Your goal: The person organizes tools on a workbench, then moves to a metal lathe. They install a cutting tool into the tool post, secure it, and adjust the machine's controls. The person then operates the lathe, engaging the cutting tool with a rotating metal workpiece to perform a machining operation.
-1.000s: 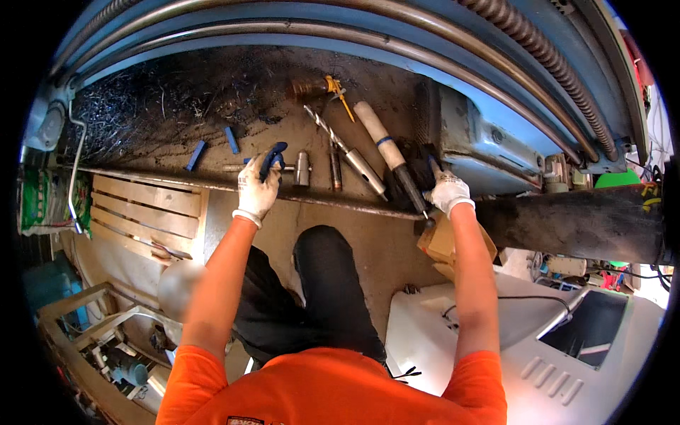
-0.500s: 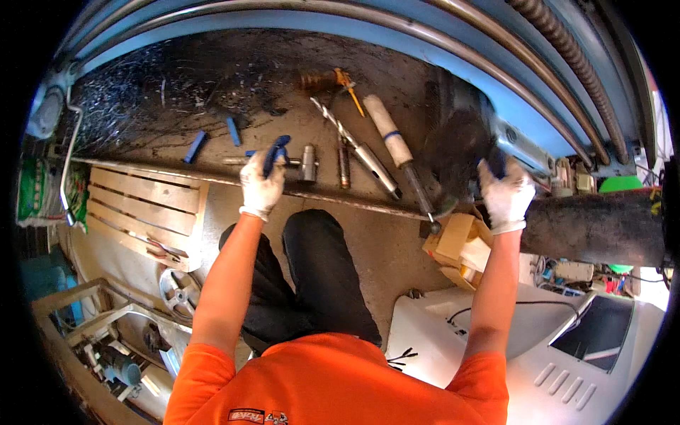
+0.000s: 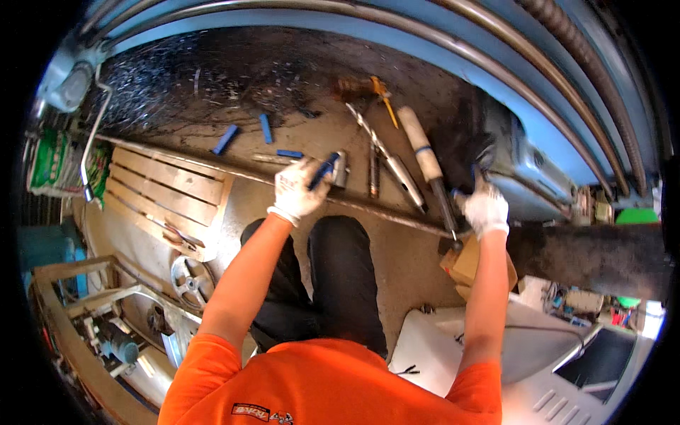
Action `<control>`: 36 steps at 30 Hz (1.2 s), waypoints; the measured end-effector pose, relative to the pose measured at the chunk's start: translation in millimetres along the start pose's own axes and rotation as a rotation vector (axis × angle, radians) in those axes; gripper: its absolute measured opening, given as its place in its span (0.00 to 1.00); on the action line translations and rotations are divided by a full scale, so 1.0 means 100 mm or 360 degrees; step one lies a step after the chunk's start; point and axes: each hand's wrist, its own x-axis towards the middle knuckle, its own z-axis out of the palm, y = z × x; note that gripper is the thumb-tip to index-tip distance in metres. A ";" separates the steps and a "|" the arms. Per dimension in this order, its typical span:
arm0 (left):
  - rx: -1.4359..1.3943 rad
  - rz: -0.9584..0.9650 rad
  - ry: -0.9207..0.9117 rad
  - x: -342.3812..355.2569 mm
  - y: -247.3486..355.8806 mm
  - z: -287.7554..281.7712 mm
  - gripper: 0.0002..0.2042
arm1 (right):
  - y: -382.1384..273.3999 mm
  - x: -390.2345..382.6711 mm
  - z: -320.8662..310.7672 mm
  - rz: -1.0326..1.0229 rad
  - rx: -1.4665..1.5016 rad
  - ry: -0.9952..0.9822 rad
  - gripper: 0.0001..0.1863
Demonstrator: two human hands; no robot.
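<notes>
My left hand, in a white glove with dark blue fingers, is over a T-shaped metal tool. Its fingers stretch out beside the tool's thick steel head and grip nothing that I can see. To the right, my gloved right hand is at a dark, blurred shape; its fingers are smeared and partly hidden. Between the hands lie a dark metal rod, a large drill bit and a long tool with a pale wrapped shaft.
Metal shavings cover the bed's left side. Blue blocks lie near its front edge. Behind is a yellow-handled tool. Steel rods curve across the top. A cardboard box and wooden slatted board are below the edge.
My right hand has moved left, toward the long wrapped tool. My left hand has shifted slightly right, closer to the T-shaped tool's head. The whole view has swung.
</notes>
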 end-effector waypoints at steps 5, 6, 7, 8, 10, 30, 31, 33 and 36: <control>0.0283 -0.0170 -0.0173 0.02 0.05 0.05 0.14 | -0.69 0.36 -0.06 -0.0324 0.0994 0.0091 0.32; 0.0325 -0.0196 -0.0234 0.03 0.08 0.05 0.15 | -0.87 0.57 0.06 -0.0354 0.1267 0.0071 0.30; 0.0362 -0.0124 -0.0231 0.03 0.09 0.04 0.15 | -1.02 0.96 0.33 -0.0274 0.1535 -0.0061 0.31; 0.0387 -0.0144 -0.0302 0.09 0.17 0.03 0.15 | -1.16 1.36 0.57 -0.0172 0.1795 -0.0188 0.32; 0.0435 -0.0109 -0.0317 0.05 0.12 0.03 0.15 | -1.64 1.86 0.62 0.0012 0.1498 -0.0323 0.37; 0.0376 -0.0134 -0.0175 0.02 0.07 0.01 0.18 | -1.80 1.85 -0.02 -0.0325 0.3563 -0.0908 0.23; 0.0390 -0.0128 -0.0186 0.05 0.08 0.00 0.18 | -1.71 1.77 -0.04 -0.0304 0.3659 -0.0900 0.26; 0.0399 -0.0123 -0.0181 0.06 0.09 0.01 0.18 | -1.54 1.60 -0.07 -0.0263 0.3857 -0.0880 0.31; 0.0386 -0.0129 -0.0172 0.06 0.11 0.00 0.18 | -1.35 1.34 -0.04 -0.0829 0.3597 -0.0790 0.35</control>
